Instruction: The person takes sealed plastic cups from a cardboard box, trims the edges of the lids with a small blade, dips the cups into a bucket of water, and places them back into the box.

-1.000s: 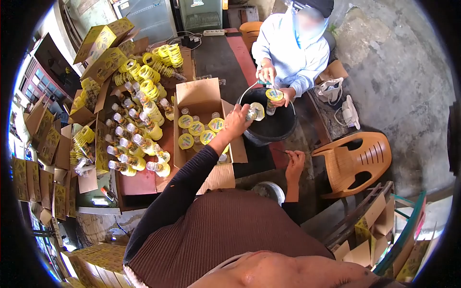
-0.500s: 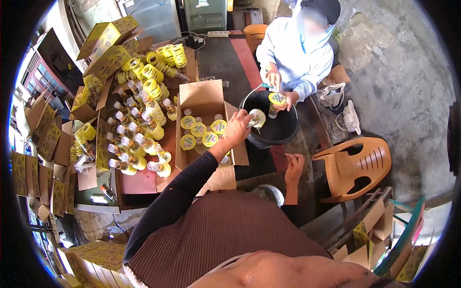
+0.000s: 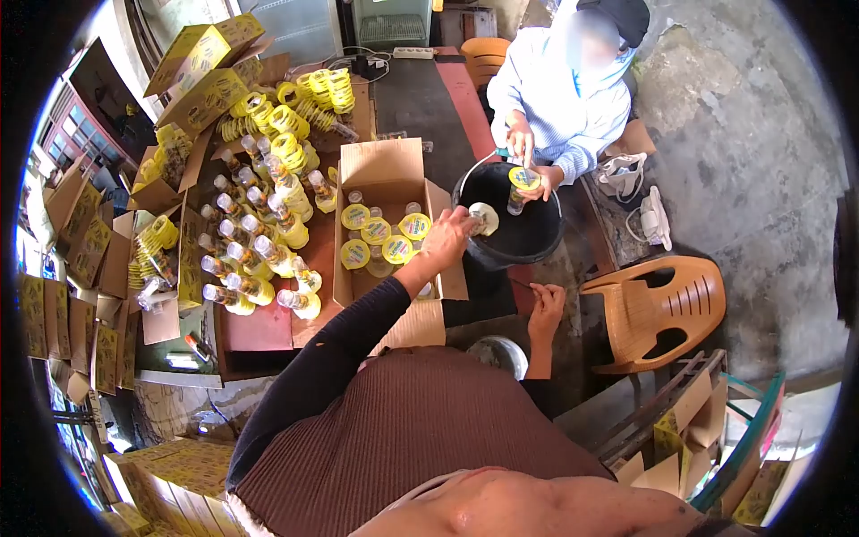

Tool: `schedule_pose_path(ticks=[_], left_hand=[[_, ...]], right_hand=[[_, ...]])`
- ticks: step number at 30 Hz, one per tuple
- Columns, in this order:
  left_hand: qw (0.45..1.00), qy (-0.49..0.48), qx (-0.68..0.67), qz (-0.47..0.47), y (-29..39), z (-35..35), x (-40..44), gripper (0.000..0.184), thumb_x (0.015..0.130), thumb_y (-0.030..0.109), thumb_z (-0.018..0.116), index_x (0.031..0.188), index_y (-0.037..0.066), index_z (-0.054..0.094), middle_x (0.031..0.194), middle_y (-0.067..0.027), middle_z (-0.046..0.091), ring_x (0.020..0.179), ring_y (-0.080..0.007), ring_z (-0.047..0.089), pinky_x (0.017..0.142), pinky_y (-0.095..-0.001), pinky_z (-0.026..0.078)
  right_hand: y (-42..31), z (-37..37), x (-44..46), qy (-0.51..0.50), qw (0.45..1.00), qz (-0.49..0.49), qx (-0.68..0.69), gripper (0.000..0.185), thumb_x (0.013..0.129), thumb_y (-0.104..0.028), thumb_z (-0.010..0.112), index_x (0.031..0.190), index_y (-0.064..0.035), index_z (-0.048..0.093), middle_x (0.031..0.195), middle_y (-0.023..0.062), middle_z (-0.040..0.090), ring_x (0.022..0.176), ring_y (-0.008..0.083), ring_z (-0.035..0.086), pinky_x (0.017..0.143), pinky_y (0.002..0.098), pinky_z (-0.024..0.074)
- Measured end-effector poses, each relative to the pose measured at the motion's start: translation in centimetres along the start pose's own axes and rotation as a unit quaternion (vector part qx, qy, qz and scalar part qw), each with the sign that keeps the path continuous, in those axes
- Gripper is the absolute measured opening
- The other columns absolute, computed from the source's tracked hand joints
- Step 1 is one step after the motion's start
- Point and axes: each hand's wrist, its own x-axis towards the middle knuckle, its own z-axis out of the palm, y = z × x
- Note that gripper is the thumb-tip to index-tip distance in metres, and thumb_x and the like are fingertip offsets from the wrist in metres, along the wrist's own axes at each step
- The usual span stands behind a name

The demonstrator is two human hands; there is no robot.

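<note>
My left hand [image 3: 450,234] is closed on a bottle with a round pale disc [image 3: 484,219] at its end, held over the near left part of a black bucket [image 3: 528,252]. My right hand [image 3: 545,309] pinches a thin dark stick-like tool [image 3: 521,284] below the bucket. An open cardboard box [image 3: 382,164] beside my left forearm holds several bottles with round yellow labels [image 3: 397,249]. Across the bucket, a co-worker's hands hold another bottle with a yellow disc [image 3: 523,178].
Many bottles with yellow collars [image 3: 268,255] stand on the left, with stacked yellow rings [image 3: 327,90] behind them. An orange plastic chair [image 3: 667,309] is at the right. A metal bowl [image 3: 501,354] sits near my body. The co-worker [image 3: 564,98] sits opposite.
The view has shifted slightly, so the table things appear further right. The bottle in my left hand has tilted, and its disc now faces up more. My right hand keeps its grip.
</note>
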Motion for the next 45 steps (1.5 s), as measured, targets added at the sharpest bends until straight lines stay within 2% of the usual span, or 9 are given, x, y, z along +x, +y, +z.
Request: schedule_pose_path(ticks=[8, 19, 21, 24, 27, 29, 35, 38, 45], left_hand=[[0.983, 0.043, -0.147, -0.104, -1.5, 0.2, -0.2, 0.047, 0.081, 0.028, 0.073, 0.120, 0.006, 0.059, 0.106, -0.0238, 0.059, 0.092, -0.0442, 0.063, 0.082, -0.0499, 0.052], [0.973, 0.052, -0.176, -0.140, -2.3, 2.1, -1.3, 0.043, 0.087, 0.028, 0.068, 0.117, 0.001, 0.052, 0.108, -0.0267, 0.059, 0.097, -0.0466, 0.060, 0.085, -0.0499, 0.051], [0.964, 0.095, -0.205, -0.140, -2.2, 1.3, -1.6, 0.045, 0.087, 0.029, 0.069, 0.118, 0.001, 0.052, 0.109, -0.0261, 0.059, 0.096, -0.0432, 0.062, 0.084, -0.0461, 0.051], [0.886, 0.093, -0.414, -0.189, -1.1, -3.0, -3.0, 0.038, 0.095, 0.026, 0.064, 0.123, 0.004, 0.051, 0.106, -0.0124, 0.066, 0.094, -0.0199, 0.065, 0.077, -0.0344, 0.053], [0.778, 0.116, -0.584, -0.200, -1.5, -7.9, -6.5, 0.033, 0.096, 0.022, 0.063, 0.123, 0.006, 0.051, 0.109, -0.0075, 0.064, 0.092, -0.0152, 0.064, 0.074, -0.0299, 0.052], [0.765, 0.118, -0.599, -0.206, -3.6, -11.0, -10.0, 0.035, 0.093, 0.019, 0.065, 0.122, 0.009, 0.048, 0.114, -0.0084, 0.064, 0.094, -0.0165, 0.064, 0.074, -0.0313, 0.053], [0.826, 0.167, -0.405, -0.356, -10.8, -20.4, -21.1, 0.036, 0.089, 0.021, 0.069, 0.120, 0.005, 0.058, 0.108, -0.0099, 0.068, 0.095, -0.0186, 0.066, 0.078, -0.0316, 0.053], [0.872, 0.125, -0.149, -0.449, -15.2, -21.6, -25.4, 0.041, 0.081, 0.023, 0.075, 0.114, 0.001, 0.064, 0.107, -0.0172, 0.069, 0.098, -0.0270, 0.066, 0.083, -0.0356, 0.052], [0.921, 0.131, 0.009, -0.367, -19.7, -19.6, -26.1, 0.047, 0.074, 0.019, 0.076, 0.114, 0.002, 0.059, 0.111, -0.0224, 0.063, 0.105, -0.0384, 0.061, 0.089, -0.0450, 0.048]], right_hand=[[-1.9, 0.2, -0.8, -0.004, 1.000, 0.012, -0.016, 0.013, 0.092, 0.001, 0.062, 0.101, -0.0043, 0.070, 0.096, 0.0081, 0.049, 0.091, 0.0257, 0.052, 0.077, 0.0384, 0.0465], [-5.1, 0.4, -3.2, -0.001, 0.999, 0.045, -0.006, 0.013, 0.094, -0.002, 0.060, 0.101, -0.0051, 0.071, 0.096, 0.0075, 0.048, 0.092, 0.0255, 0.049, 0.075, 0.0391, 0.0451], [-5.0, 0.5, -3.7, -0.004, 0.999, 0.044, -0.016, 0.013, 0.094, -0.002, 0.060, 0.101, -0.0052, 0.072, 0.096, 0.0074, 0.048, 0.092, 0.0255, 0.049, 0.075, 0.0396, 0.0450], [-5.4, 0.6, -4.6, -0.008, 0.999, 0.046, -0.028, 0.014, 0.094, -0.001, 0.061, 0.101, -0.0055, 0.072, 0.096, 0.0071, 0.049, 0.091, 0.0257, 0.050, 0.075, 0.0404, 0.0450], [-6.2, 0.8, -4.8, -0.009, 0.999, 0.039, -0.033, 0.014, 0.093, -0.001, 0.062, 0.101, -0.0059, 0.072, 0.095, 0.0069, 0.049, 0.090, 0.0256, 0.050, 0.075, 0.0404, 0.0454], [-6.8, 1.2, -4.9, -0.009, 0.999, 0.038, -0.036, 0.014, 0.092, -0.001, 0.063, 0.101, -0.0061, 0.072, 0.095, 0.0069, 0.049, 0.089, 0.0253, 0.050, 0.075, 0.0399, 0.0456], [-8.3, 3.1, -5.3, -0.030, 0.999, 0.021, -0.035, 0.016, 0.091, 0.001, 0.063, 0.101, -0.0072, 0.073, 0.094, 0.0066, 0.049, 0.088, 0.0239, 0.051, 0.074, 0.0368, 0.0461], [-9.9, 4.1, -4.9, -0.053, 0.998, 0.029, -0.028, 0.017, 0.090, 0.002, 0.064, 0.101, -0.0072, 0.073, 0.094, 0.0070, 0.049, 0.090, 0.0245, 0.052, 0.073, 0.0364, 0.0459], [-11.9, 6.0, -4.8, -0.070, 0.997, -0.017, 0.011, 0.017, 0.088, 0.002, 0.065, 0.101, -0.0060, 0.072, 0.094, 0.0080, 0.049, 0.089, 0.0254, 0.051, 0.075, 0.0359, 0.0451]])
